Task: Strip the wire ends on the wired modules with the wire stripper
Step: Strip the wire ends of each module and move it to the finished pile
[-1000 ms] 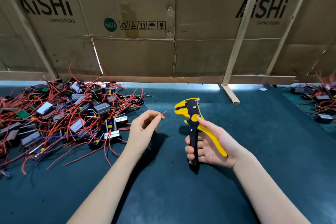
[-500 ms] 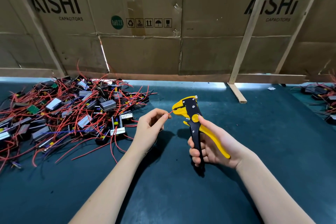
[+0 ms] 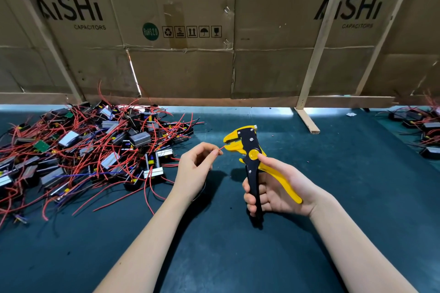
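Observation:
My right hand [image 3: 273, 188] grips a yellow and black wire stripper [image 3: 250, 150] upright above the dark green table, its jaws pointing left. My left hand [image 3: 195, 169] pinches a thin red wire [image 3: 221, 148] between thumb and forefinger. The wire's tip reaches the stripper's jaws. The module on that wire is hidden under my left hand. A big pile of wired modules [image 3: 90, 150] with red wires lies to the left.
A second, smaller group of modules [image 3: 421, 128] sits at the far right. A cardboard wall [image 3: 190, 31] with wooden struts [image 3: 307, 119] closes off the back of the table [image 3: 238, 257].
My left hand has brought the red wire rightward until its tip meets the stripper's jaws. The right hand has kept the stripper nearly still.

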The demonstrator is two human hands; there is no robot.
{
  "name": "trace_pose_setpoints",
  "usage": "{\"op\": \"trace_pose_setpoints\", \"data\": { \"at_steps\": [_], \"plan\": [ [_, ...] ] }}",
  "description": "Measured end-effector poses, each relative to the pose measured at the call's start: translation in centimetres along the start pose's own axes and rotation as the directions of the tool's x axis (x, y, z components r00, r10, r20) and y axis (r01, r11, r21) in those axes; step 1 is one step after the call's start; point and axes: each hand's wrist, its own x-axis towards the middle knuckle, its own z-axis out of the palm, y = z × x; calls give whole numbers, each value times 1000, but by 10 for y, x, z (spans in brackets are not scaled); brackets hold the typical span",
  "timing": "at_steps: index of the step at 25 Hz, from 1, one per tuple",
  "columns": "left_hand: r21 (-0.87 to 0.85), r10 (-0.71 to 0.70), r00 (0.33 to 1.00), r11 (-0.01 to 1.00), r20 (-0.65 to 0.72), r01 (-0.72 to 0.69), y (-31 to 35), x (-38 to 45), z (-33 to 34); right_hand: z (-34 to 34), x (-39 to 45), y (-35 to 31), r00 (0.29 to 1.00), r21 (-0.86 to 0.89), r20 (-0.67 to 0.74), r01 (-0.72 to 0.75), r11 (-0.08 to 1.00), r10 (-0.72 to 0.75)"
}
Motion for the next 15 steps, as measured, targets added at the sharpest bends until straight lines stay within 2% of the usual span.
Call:
{"op": "trace_pose_setpoints", "data": {
  "at_steps": [7, 11, 13, 15],
  "plan": [
    [15, 17, 1000, 1000, 3, -17, -1, 1, -2, 5, 1, 0, 994, 9, -109, -22, 1000, 23],
    [24, 29, 999, 999, 24, -29, 0, -1, -1, 8, 4, -3, 963, -4, -270, -17, 1000, 15],
    [22, -1, 1000, 1000, 27, 0, 1, 0, 1, 8, 6, -2, 950, 7, -312, 16, 1000, -13],
    [-38, -87, 993, 995, 78, 90, 5, 4, -4, 8, 7, 1, 954, 8, -296, 49, 999, -44]
  ]
}}
